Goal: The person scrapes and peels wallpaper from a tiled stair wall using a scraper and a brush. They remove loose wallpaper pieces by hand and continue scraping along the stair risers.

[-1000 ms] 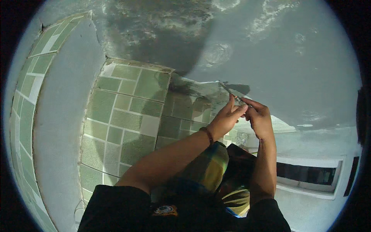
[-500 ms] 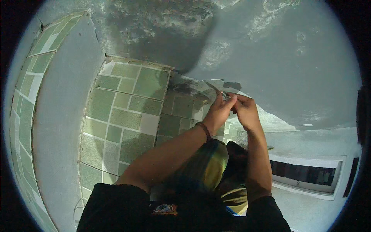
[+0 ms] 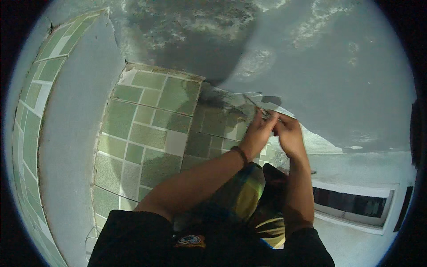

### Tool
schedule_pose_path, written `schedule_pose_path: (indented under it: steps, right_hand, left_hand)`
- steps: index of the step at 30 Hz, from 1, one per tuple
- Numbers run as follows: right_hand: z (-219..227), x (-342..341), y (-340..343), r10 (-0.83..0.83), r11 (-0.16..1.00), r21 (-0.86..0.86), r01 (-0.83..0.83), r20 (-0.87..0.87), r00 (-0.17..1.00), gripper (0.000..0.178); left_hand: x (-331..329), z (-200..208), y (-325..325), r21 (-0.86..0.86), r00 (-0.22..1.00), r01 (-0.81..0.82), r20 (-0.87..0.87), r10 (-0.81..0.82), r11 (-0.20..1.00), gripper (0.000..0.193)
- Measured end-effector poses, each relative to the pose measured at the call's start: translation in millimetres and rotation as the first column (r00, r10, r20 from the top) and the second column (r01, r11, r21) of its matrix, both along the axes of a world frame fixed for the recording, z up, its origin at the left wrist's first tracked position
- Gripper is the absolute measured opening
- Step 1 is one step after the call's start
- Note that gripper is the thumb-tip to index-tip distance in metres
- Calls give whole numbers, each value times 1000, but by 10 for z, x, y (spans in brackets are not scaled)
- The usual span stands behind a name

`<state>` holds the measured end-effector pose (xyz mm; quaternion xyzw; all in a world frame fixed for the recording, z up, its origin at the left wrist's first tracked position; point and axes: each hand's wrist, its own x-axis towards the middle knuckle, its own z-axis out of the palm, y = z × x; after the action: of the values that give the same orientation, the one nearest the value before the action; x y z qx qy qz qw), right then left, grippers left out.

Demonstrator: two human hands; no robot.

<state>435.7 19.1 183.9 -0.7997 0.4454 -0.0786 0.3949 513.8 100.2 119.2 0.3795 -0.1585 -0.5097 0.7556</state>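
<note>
My left hand (image 3: 260, 131) and my right hand (image 3: 289, 133) meet close to the grey wall, fingers closed and almost touching. From the fingers of my left hand a thin, dark, blade-like tool (image 3: 251, 101) sticks out up and to the left. A small light-coloured bit shows between the fingertips; it is too small to name. What the fingers of my right hand pinch is hidden behind my left thumb. A dark bracelet (image 3: 240, 155) circles my left wrist.
The grey wall (image 3: 320, 84) has peeling, stained patches and a ragged pale lower edge. Green and white tiles (image 3: 147, 129) cover the floor to the left, beside a grey raised ledge (image 3: 80, 133). A white-framed opening (image 3: 356, 202) lies at the lower right.
Both hands have shifted slightly right and a little down in the picture, still held together. The whole view has moved slightly right as well.
</note>
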Motion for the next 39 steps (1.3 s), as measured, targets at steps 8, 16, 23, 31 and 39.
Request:
schedule_pose_path:
  steps: [8, 16, 23, 31, 39]
  right_hand:
    - [-141, 140, 65, 131, 987, 83, -135, 48, 990, 31]
    - [-127, 110, 88, 53, 995, 74, -65, 154, 987, 31]
    - [-195, 100, 78, -123, 991, 64, 118, 78, 989, 33]
    - [-102, 116, 74, 62, 997, 37, -68, 134, 989, 33]
    - [307, -296, 23, -52, 999, 17, 50, 123, 991, 39]
  left_hand:
    - [124, -122, -65, 113, 996, -84, 7, 84, 990, 64]
    - [12, -155, -61, 95, 994, -103, 48, 99, 990, 57]
    - [-68, -41, 4, 72, 985, -128, 126, 118, 989, 56]
    - [54, -195, -84, 136, 997, -63, 55, 56, 989, 55]
    - [-68, -10, -9, -177, 975, 219, 82, -208, 960, 86]
